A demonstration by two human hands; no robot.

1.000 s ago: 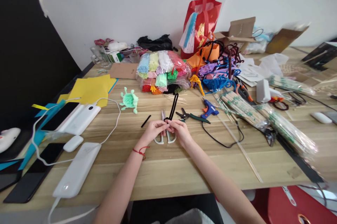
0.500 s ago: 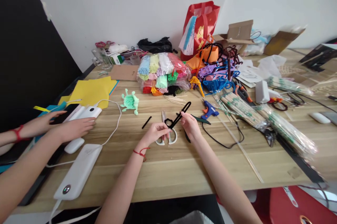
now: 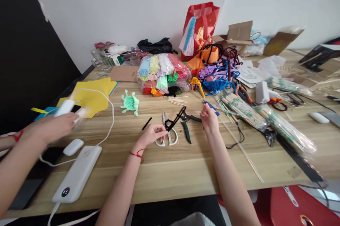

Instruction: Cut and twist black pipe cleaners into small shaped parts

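My left hand (image 3: 155, 134) pinches one end of a folded black pipe cleaner (image 3: 176, 119), which slants up to the right. Beneath that hand lie white-handled scissors (image 3: 174, 138), partly covered by the fingers. A short black piece of pipe cleaner (image 3: 147, 123) rests left of them. With fingers curled together, my right hand (image 3: 210, 119) is over the blue hot glue gun (image 3: 214, 109) and hides its handle; whether it grips the gun does not show. Between my hands lie green-handled cutters (image 3: 186, 132). A mint-green pipe cleaner shape (image 3: 130, 103) stands farther left.
Packed bundles of coloured pipe cleaners (image 3: 162, 73) lie behind, near a red bag (image 3: 202, 27). Bagged sticks (image 3: 287, 130) are at the right. Leftward, another person's blurred hand (image 3: 57, 126) holds a white object, near a white power bank (image 3: 77, 174) and yellow sheets (image 3: 91, 93).
My right hand has let go of the black pipe cleaner and moved right to the glue gun, uncovering the cutters. The left hand keeps its pinch. The other person has lifted a white object.
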